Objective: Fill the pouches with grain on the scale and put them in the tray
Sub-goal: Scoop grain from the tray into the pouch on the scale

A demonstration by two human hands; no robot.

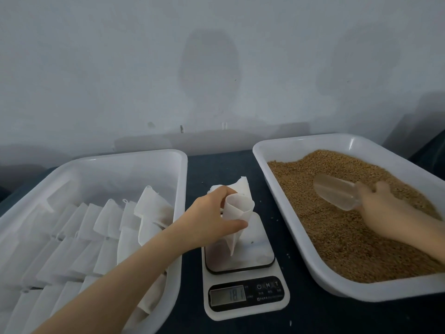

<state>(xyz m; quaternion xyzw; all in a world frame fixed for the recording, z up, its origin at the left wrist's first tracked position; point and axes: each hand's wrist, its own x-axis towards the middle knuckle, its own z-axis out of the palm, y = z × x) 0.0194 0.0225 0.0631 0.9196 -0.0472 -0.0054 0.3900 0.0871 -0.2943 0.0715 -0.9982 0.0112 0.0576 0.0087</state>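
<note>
Closest to you, the scale sits on the dark table between two white trays, and its display shows digits that look like 181, though they are blurred. Your left forearm reaches in from the lower left, crossing the near right corner of the left tray. Above the scale's plate, your left hand grips a white pouch, with the thumb on the near side and the fingers curled over the far side. The pouch's mouth is held open and upward, and its lower point hangs down to the plate; you cannot tell whether any grain is inside it yet. The left tray holds rows of flat white pouches, overlapping and leaning on one another. The right tray is filled with brown grain. Your right hand comes in over it from the right edge and is clenched around the handle of a clear plastic scoop, whose bowl lies on the grain pointing toward the far left. Just behind the held pouch, a few more white pouches lie on the table between the trays. Beyond everything stands a plain pale wall with faint shadows on it.
</note>
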